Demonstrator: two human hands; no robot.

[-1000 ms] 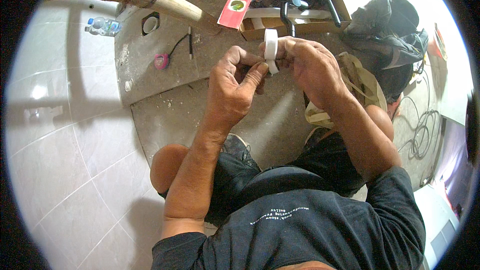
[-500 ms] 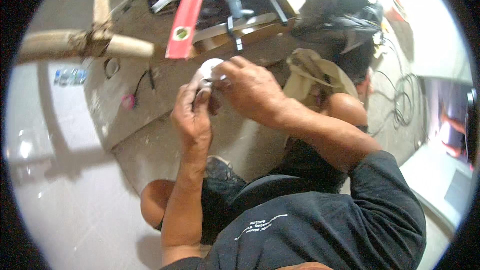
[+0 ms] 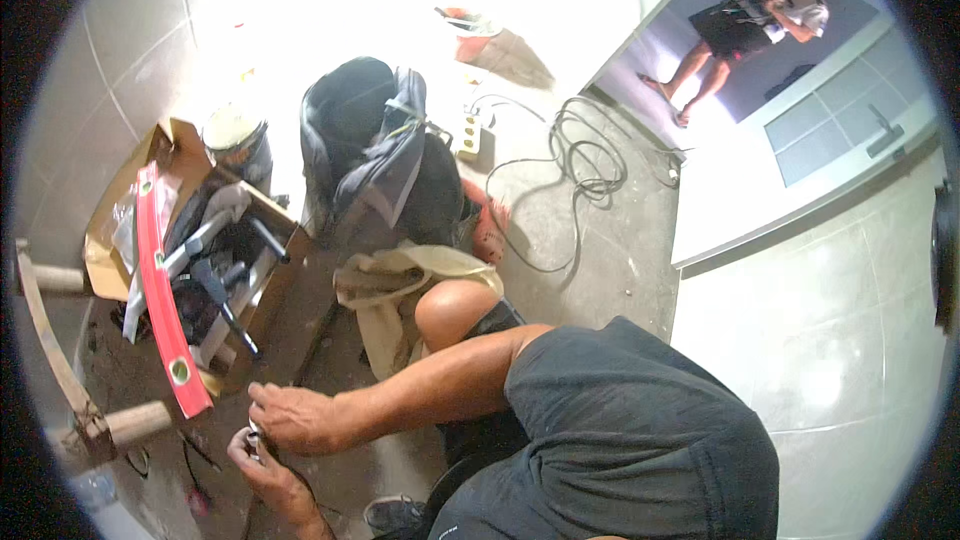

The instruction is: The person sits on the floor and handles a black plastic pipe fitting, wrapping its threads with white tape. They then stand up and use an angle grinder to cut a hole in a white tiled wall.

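Both hands meet at the lower left, over the floor and in front of my knees. My left hand (image 3: 272,482) is closed, with its fingers and thumb around a small white piece (image 3: 254,443). My right hand (image 3: 298,418) sits just above it, fingers bent down onto the same piece. Most of the piece is hidden by the fingers, so its kind does not show; half a second ago it looked round. Close beyond the hands is the lower end of a red spirit level (image 3: 160,280), leaning on an open cardboard box (image 3: 105,252) of tools.
Wooden poles (image 3: 140,424) lashed together stand at the left. Past my knee lie a beige cloth bag (image 3: 385,275) and a dark backpack (image 3: 350,140). A power strip (image 3: 468,135) and coiled cable (image 3: 590,155) lie farther off. Another person (image 3: 765,15) is beyond the doorway, beside a white door (image 3: 840,120).
My view has swung to the right, so the hands now appear lower and farther left. The doorway and the person have come into sight. Both hands remain together at the white piece.
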